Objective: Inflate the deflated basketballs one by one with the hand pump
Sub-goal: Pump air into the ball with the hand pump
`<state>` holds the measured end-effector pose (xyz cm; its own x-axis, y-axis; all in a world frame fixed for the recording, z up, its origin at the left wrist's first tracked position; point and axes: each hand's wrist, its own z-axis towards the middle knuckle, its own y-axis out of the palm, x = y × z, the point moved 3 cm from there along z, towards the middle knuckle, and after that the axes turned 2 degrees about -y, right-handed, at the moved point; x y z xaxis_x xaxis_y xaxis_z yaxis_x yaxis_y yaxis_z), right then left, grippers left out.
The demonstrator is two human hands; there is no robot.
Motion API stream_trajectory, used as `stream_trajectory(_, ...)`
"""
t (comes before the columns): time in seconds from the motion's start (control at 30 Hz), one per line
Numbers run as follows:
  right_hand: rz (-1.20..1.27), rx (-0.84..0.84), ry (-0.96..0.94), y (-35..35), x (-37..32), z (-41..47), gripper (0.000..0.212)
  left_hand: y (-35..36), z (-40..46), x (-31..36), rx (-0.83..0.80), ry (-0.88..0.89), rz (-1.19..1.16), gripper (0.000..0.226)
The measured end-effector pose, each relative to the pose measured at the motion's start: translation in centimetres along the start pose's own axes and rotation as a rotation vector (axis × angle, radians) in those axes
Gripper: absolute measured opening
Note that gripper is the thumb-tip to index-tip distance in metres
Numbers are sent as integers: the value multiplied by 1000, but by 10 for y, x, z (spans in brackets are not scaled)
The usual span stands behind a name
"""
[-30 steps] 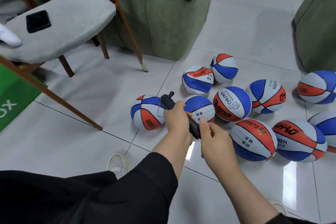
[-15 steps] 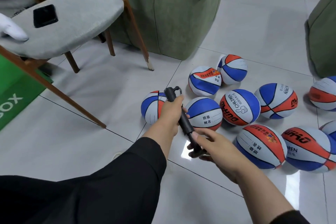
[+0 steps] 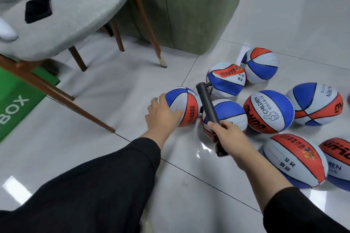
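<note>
Black hand pump [image 3: 207, 108] slants up and far-left from my right hand [image 3: 230, 139] gripping its near end, while my left hand [image 3: 162, 113], fingers spread flat, touches the leftmost basketball [image 3: 184, 106] just left of the pump's tip.

A slim black hand pump [image 3: 207, 107] is held tilted above the floor. At least 8 red, white and blue basketballs [image 3: 269, 112] are clustered on pale tiles, several visibly dented.

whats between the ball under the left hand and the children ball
In the head view, the black pump held by the right hand, and behind it another ball.
</note>
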<state>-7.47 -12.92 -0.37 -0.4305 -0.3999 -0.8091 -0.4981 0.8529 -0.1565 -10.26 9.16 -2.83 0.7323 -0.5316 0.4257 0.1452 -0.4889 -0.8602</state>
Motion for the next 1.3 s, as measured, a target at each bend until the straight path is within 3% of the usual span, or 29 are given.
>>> stream_trajectory(0.1,-1,10,14,-4,5,15,30,11,34,9,-142,113,227,119)
stream_trajectory(0.27,35,69,55,-10,15,38,37,42,80,28,-356,221,349,145)
stream_trajectory(0.47,66,61,83,-4,17,58,28,55,98,30,-206,275,290,138)
stream_trajectory(0.73,22,29,86,10,1,79,35,49,115,36,-198,282,311,120)
stream_trajectory(0.93,38,43,82,12,-5,82,35,42,120,31,-240,281,264,127)
stream_trajectory(1.03,59,55,63,12,-10,80,36,36,119,32,-147,285,204,119)
stream_trajectory(1.17,51,59,55,10,-9,77,41,47,114,30,-289,285,160,127)
stream_trajectory(1.3,64,62,54,11,-9,72,39,45,108,24,-304,259,95,124)
